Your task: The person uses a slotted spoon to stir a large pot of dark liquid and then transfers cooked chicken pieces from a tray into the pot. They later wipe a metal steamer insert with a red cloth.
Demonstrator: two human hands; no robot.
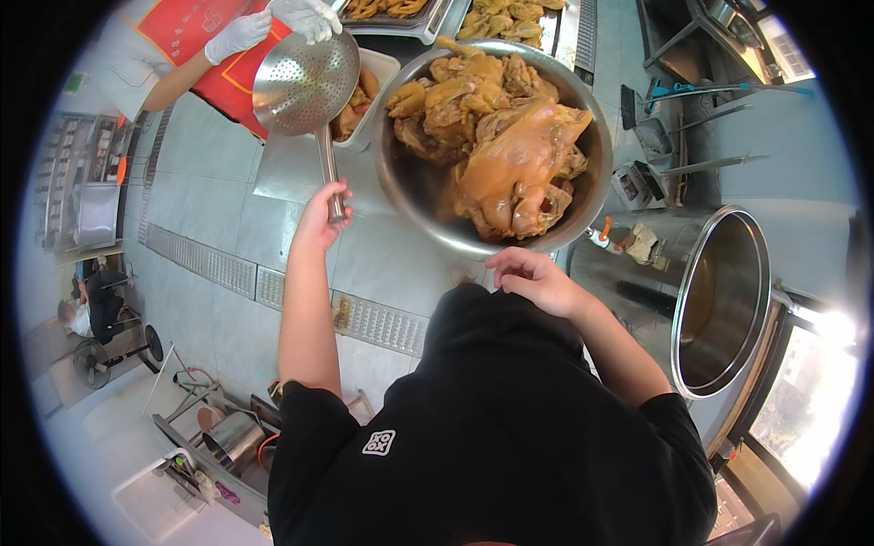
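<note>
My left hand [326, 215] grips the metal handle of a perforated skimmer ladle [304, 85], whose round bowl points away from me. Just beyond my right hand [529, 276] is a large stainless steel basin [403, 198] of braised meat. The pile includes poultry pieces [461, 95] and a big, smooth-skinned, glossy brown piece [512, 160]. My right fingers are loosely curled around nothing, close to the near rim; contact with it is unclear. Partly behind the ladle stands a white plastic tub [379, 68] with brown meat in it.
A co-worker's white-gloved hands [239, 37] are beyond the ladle, before a red apron [198, 27]. Trays of poultry pieces [502, 24] stand at the top. A tall steel stockpot [758, 300] is at my right. A floor drain grate [205, 259] crosses the tiles.
</note>
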